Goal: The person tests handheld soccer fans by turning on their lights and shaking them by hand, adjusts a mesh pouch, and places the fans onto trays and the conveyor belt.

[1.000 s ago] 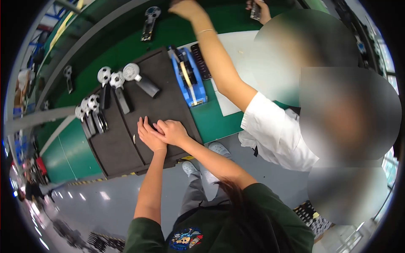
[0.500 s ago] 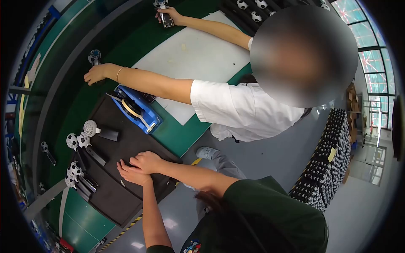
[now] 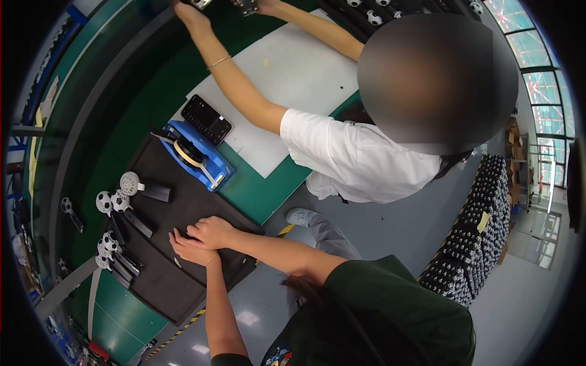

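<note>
My left hand (image 3: 188,249) lies flat on a black tray (image 3: 183,293), fingers stretched out and nothing in them. Across its back and wrist rests my right hand (image 3: 212,233), its fingers loosely extended and holding nothing. A small white piece (image 3: 177,261) lies on the tray beside my left hand. Farther over on the tray are several black-handled devices with round football-patterned heads (image 3: 108,242). One with a white perforated head (image 3: 130,183) lies apart from them.
A blue tape dispenser (image 3: 195,160) stands at the tray's far end, near a phone (image 3: 206,119). A co-worker in a white shirt (image 3: 342,152) reaches over a white sheet (image 3: 268,79) to the green belt (image 3: 97,158). Stacked football-headed devices (image 3: 470,238) stand on the right.
The co-worker's nearer hand has moved up and away along the belt, uncovering the phone. A device on the belt has shifted slightly. My hands have stayed in place.
</note>
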Demonstrator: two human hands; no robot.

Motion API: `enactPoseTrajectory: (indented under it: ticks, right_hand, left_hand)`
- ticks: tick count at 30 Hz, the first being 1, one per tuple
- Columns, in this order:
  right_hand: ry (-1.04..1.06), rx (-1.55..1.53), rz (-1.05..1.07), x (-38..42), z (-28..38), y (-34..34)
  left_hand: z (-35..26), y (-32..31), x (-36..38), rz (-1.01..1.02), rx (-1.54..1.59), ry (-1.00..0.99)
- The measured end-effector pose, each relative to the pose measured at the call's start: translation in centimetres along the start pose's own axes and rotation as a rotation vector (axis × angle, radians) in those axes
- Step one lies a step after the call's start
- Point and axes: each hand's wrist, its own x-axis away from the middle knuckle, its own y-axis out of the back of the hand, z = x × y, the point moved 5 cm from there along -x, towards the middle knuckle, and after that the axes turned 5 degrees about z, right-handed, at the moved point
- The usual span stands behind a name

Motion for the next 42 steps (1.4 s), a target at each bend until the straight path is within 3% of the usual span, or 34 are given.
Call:
enactPoseTrajectory:
  ticks: [21, 25, 27, 29, 31, 32, 33, 34, 38, 40, 42]
  right_hand:
    - [0.028, -0.016, -0.031, -0.4, 0.3, 0.7]
    - [-0.058, 0.037, 0.021, -0.2, 0.1, -0.4]
    - [-0.055, 0.145, 0.112, -0.6, 0.7, -0.1]
    - [-0.071, 0.150, 0.173, -0.4, 0.5, -0.8]
    - [0.027, 0.243, 0.115, -0.4, 0.9, -1.4]
    - [0.019, 0.268, 0.140, -0.5, 1.2, -1.3]
    - [0.077, 0.280, 0.082, -0.6, 1.7, -1.2]
    - [0.076, 0.294, 0.085, -0.7, 2.0, -0.9]
    - [0.129, 0.324, 0.078, -0.3, 2.4, -1.8]
    - [0.158, 0.362, 0.058, -0.1, 2.3, -2.4]
    - [0.110, 0.446, 0.093, 0.0, 2.9, -2.5]
  left_hand:
    - [-0.6, 0.6, -0.2, -0.042, 0.009, 0.022]
    - [-1.0, 1.8, -0.9, -0.134, 0.046, -0.121]
    - [0.2, 1.1, -1.1, -0.071, 0.185, -0.075]
    - [-0.1, 1.8, -1.3, -0.133, 0.099, -0.077]
    - [0.9, 1.6, -1.4, -0.162, 0.189, -0.052]
    - [1.2, 1.3, -1.4, -0.036, 0.174, 0.041]
    - [0.9, 2.1, -1.2, -0.178, 0.135, 0.009]
    - [1.1, 1.8, -1.0, -0.171, 0.150, 0.020]
    - [2.5, 3.0, 0.2, -0.344, 0.404, -0.001]
    - [4.3, 2.7, 2.5, -0.248, 0.574, -0.015]
    - [6.9, 6.9, 6.8, -0.105, 0.743, -0.125]
